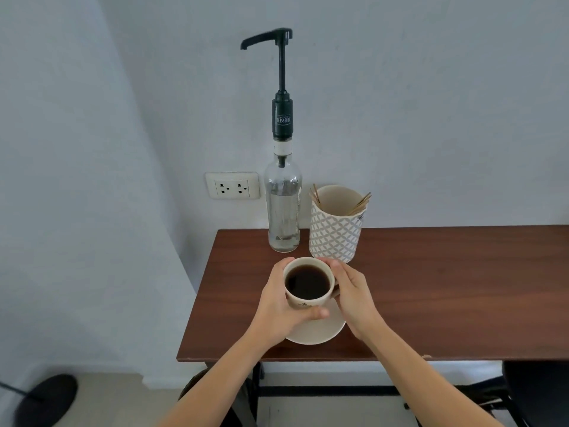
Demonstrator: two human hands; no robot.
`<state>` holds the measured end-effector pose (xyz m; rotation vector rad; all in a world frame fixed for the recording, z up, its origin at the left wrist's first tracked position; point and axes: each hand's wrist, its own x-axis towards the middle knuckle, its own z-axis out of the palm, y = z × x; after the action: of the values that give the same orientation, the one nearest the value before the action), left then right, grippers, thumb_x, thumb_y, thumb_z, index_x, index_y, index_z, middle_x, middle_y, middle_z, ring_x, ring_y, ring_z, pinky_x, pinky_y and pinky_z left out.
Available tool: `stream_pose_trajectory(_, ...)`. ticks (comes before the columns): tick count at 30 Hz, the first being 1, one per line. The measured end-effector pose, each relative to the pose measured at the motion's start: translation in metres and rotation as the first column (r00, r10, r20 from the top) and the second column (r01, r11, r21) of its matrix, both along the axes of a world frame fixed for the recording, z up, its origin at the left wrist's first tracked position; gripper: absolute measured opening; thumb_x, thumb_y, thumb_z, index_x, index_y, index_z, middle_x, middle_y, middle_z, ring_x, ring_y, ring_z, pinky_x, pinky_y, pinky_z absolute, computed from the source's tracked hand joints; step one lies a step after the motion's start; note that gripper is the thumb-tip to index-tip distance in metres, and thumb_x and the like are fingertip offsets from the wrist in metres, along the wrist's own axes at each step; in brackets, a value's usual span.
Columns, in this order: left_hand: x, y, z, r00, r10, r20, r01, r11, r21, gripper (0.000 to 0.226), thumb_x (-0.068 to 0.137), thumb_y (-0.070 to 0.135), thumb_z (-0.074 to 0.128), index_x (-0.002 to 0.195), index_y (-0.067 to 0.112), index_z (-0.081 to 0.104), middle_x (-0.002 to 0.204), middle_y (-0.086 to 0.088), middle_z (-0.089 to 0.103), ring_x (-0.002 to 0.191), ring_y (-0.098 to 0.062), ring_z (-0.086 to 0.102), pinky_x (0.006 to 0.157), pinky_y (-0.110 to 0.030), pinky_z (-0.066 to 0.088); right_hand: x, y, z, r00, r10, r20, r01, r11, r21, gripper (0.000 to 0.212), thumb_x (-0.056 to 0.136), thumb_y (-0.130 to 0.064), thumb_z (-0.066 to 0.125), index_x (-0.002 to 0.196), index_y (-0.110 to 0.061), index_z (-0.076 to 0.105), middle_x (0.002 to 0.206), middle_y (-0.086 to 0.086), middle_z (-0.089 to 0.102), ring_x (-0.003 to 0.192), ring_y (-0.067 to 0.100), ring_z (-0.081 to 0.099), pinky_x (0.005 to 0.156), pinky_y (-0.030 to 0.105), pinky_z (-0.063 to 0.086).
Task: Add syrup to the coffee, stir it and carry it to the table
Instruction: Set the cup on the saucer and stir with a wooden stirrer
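Observation:
A cream cup of black coffee (pixel 308 283) is at the near left part of the brown table (pixel 446 288), above a cream saucer (pixel 320 332). My left hand (pixel 281 306) wraps its left side, thumb across the front. My right hand (pixel 354 295) holds the right side at the handle. Whether the cup rests on the saucer or is lifted I cannot tell. Behind it stands a clear syrup bottle (pixel 283 208) with a tall black pump (pixel 278 41), its spout pointing left. Beside the bottle, a patterned holder (pixel 335 229) contains wooden stir sticks (pixel 360 203).
The table stands against a white wall with a double socket (pixel 232 185) left of the bottle. A black chair (pixel 535 392) sits under the table's right part. A dark round object (pixel 46 399) lies on the floor at lower left.

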<state>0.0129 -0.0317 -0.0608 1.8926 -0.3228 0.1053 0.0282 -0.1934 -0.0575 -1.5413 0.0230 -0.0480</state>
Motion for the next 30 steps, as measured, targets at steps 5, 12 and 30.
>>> stream_pose_trajectory(5, -0.002, -0.001, -0.003, 1.0, 0.004, 0.027, -0.004, 0.999, 0.032, 0.092, 0.058, 0.029, 0.097, 0.131, 0.036, 0.041, 0.131, 0.012, 0.056, 0.124, 0.001, 0.051, 0.098, -0.007, 0.04, -0.004, -0.001, 0.0, 0.999, 0.014, 0.04, -0.014, 1.0, -0.015, 0.035, 0.107, -0.021, 0.039, 0.104, -0.021, 0.075, 0.099, -0.001, 0.078, 0.097, 0.014, 0.071, 0.081, 0.024, 0.057)
stream_pose_trajectory(12, -0.003, 0.003, 0.0, 0.999, 0.024, 0.034, -0.028, 0.993, 0.117, 0.091, 0.056, 0.046, 0.094, 0.131, 0.047, 0.042, 0.133, 0.026, 0.053, 0.126, 0.007, 0.048, 0.097, -0.005, 0.037, 0.01, -0.018, 0.015, 0.985, -0.116, 0.127, 0.138, 0.973, -0.186, 0.02, 0.099, -0.018, 0.059, 0.1, -0.031, 0.073, 0.095, -0.008, 0.079, 0.095, 0.009, 0.073, 0.093, 0.042, 0.058)
stream_pose_trajectory(30, -0.007, 0.004, -0.007, 0.995, 0.074, 0.073, -0.081, 0.993, 0.089, 0.095, 0.054, 0.04, 0.096, 0.116, 0.075, 0.033, 0.122, 0.044, 0.051, 0.12, 0.016, 0.048, 0.088, 0.003, 0.037, 0.087, -0.058, 0.1, 0.874, -0.339, 0.347, 0.48, 0.713, -0.511, 0.009, 0.083, -0.02, 0.077, 0.083, -0.012, 0.081, 0.076, 0.0, 0.076, 0.07, 0.011, 0.064, 0.062, 0.012, 0.039)
